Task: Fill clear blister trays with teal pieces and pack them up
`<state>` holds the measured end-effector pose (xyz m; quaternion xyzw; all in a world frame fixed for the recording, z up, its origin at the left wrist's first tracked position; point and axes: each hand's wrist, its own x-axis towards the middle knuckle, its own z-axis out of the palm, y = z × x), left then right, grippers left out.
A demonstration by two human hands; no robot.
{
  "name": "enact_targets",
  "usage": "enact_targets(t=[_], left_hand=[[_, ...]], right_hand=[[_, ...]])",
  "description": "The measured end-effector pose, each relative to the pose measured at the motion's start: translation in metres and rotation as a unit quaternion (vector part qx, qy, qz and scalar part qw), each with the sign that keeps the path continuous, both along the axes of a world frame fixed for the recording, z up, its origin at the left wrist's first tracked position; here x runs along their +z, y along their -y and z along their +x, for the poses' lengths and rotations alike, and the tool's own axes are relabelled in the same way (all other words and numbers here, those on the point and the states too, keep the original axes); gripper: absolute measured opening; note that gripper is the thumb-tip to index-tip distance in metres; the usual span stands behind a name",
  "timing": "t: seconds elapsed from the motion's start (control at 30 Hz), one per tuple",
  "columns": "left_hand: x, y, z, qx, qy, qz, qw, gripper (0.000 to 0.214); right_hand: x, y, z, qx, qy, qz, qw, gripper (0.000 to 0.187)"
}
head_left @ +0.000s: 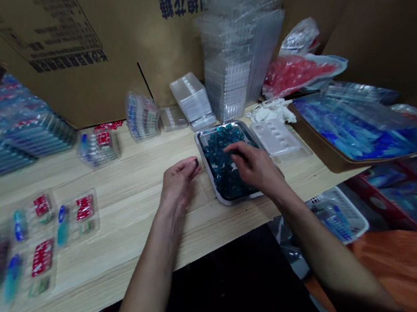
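A metal tray (pixel 215 192) holds many small, shiny, dark teal pieces (pixel 230 173). Just left of its rim, my left hand (pixel 178 180) is closed, pinching a small dark piece (pixel 196 163) between thumb and fingertips. My right hand (pixel 252 164) reaches over the tray, its fingers curled together right above or among the pieces. What lies in its fingertips, if anything, is too small and blurred to make out. Right of the tray is a white plastic blister tray (pixel 276 137), partly beyond my right hand.
Clear packs with red cards and blue-teal items (pixel 84 207) lie on the left. Tall stacks of clear plastic trays (pixel 229 66) and white boxes (pixel 192 99) stand behind the metal tray. At right is an open carton (pixel 364 123) of blue packets; a white basket (pixel 353 211) sits below the table edge.
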<state>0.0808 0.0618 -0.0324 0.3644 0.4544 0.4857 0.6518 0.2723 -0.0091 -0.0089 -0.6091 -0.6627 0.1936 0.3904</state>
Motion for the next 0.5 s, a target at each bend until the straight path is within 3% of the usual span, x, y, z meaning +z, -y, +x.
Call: enact_targets(t=[0.07,0.13,0.27,0.4,0.5], left_hand=[[0.009,0.005,-0.004,-0.040,0.055,-0.023,0.997,0.014],[0.016,0.010,-0.003,-0.063,0.075,-0.032,0.995,0.015],[0.017,0.018,0.006,-0.075,0.080,-0.024,0.994,0.016],[0.013,0.024,0.009,-0.054,0.083,0.003,0.995,0.014],[0.013,0.027,0.007,-0.033,0.073,0.017,0.997,0.018]], right_hand=[[-0.007,-0.004,0.010,-0.063,0.100,-0.042,0.992,0.037],[-0.014,-0.007,0.008,-0.069,0.129,-0.056,0.988,0.039],[-0.018,-0.013,-0.020,0.031,-0.053,-0.017,0.998,0.022],[-0.019,-0.023,-0.045,0.041,-0.212,-0.026,0.976,0.014],[-0.019,-0.028,-0.049,0.065,-0.273,-0.071,0.957,0.013]])
